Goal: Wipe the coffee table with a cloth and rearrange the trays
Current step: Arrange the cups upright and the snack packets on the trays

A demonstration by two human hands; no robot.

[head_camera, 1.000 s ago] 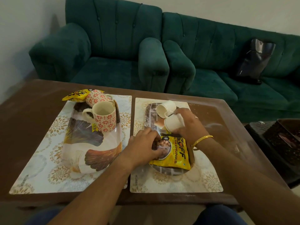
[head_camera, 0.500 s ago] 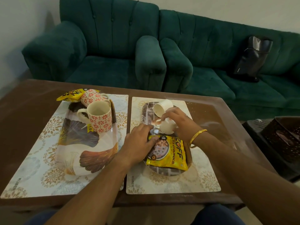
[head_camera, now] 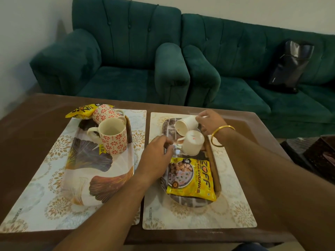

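Note:
Two trays sit on placemats on the brown coffee table. The leaf-patterned left tray carries an upright red-patterned mug, a second such mug on its side and a yellow snack packet. The dark right tray holds a yellow Zoff packet, an upside-down white cup and a white cup lying on its side. My right hand holds the lying cup by its base. My left hand has curled fingers at the right tray's left rim; any grip is hidden. No cloth is in view.
A green armchair and a green sofa stand behind the table, with a black bag on the sofa. A dark patterned box sits low at the right, beside the table's right edge.
My right hand let go of the white cup, which now stands upside down, and moved to the lying cup. My left hand slid off the Zoff packet to the tray's left rim.

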